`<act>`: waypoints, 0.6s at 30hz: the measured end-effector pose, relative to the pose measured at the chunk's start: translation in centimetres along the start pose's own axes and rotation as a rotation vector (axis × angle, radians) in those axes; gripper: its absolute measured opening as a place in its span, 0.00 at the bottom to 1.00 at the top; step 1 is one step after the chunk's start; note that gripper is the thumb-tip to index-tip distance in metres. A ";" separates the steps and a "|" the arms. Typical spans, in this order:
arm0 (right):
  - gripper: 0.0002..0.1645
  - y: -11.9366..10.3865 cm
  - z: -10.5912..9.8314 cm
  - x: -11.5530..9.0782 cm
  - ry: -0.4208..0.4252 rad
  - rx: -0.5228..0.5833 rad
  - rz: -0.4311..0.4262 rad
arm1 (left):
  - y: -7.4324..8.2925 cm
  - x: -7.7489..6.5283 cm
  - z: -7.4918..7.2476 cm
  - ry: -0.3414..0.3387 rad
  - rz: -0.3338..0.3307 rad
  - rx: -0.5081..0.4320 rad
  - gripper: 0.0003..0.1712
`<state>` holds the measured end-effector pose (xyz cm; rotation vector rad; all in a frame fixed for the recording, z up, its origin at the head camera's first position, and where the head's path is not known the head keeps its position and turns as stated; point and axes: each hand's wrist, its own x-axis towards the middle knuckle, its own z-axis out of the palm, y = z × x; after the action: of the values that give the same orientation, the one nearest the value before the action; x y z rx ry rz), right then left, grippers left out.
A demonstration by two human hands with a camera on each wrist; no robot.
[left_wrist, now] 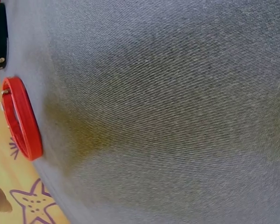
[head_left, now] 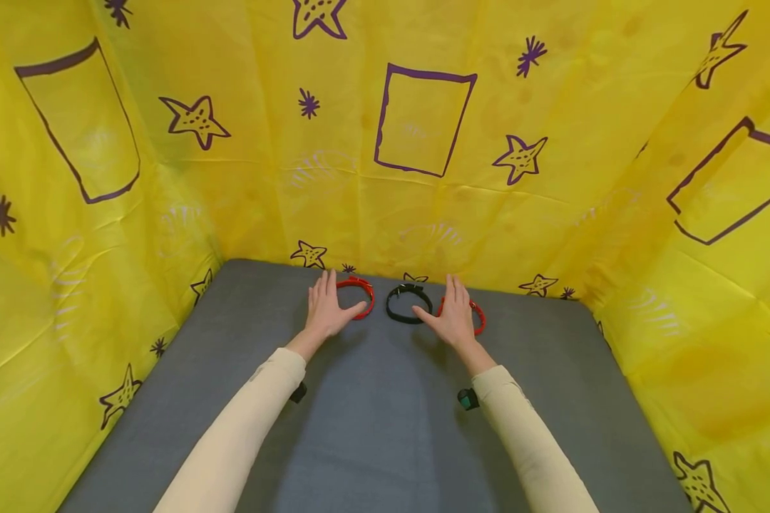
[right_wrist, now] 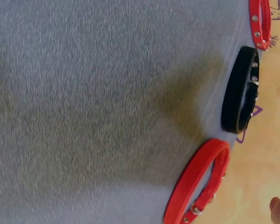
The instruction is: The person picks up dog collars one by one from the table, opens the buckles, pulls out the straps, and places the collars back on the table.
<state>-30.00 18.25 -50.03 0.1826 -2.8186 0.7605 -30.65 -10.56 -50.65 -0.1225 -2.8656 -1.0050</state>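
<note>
Three buckled collars lie in a row near the far edge of the grey surface. In the head view a red collar is at left, a black collar in the middle and another red collar at right. My left hand hovers beside the left red collar, fingers extended and thumb spread. Over the right red collar, partly hiding it, is my right hand, its thumb reaching toward the black collar. Metal studs show on the black collar in the right wrist view. Both hands hold nothing.
Yellow cloth walls with purple drawn stars and rectangles rise behind and on both sides of the grey padded surface. Dark wrist devices are worn on both arms, below pale sleeves.
</note>
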 end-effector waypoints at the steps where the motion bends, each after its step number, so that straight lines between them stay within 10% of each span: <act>1: 0.67 -0.1 0.1 0.0 0.007 0.015 -0.001 | -0.1 -0.1 -0.1 0.005 -0.005 -0.026 0.62; 18: 0.57 -2.7 3.3 -0.4 -0.032 0.362 0.000 | -2.7 -0.5 0.9 0.044 -0.076 -0.362 0.52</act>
<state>-29.71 14.29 -51.64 0.2537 -2.6844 1.2736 -30.47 -12.09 -53.05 -0.0185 -2.6369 -1.5115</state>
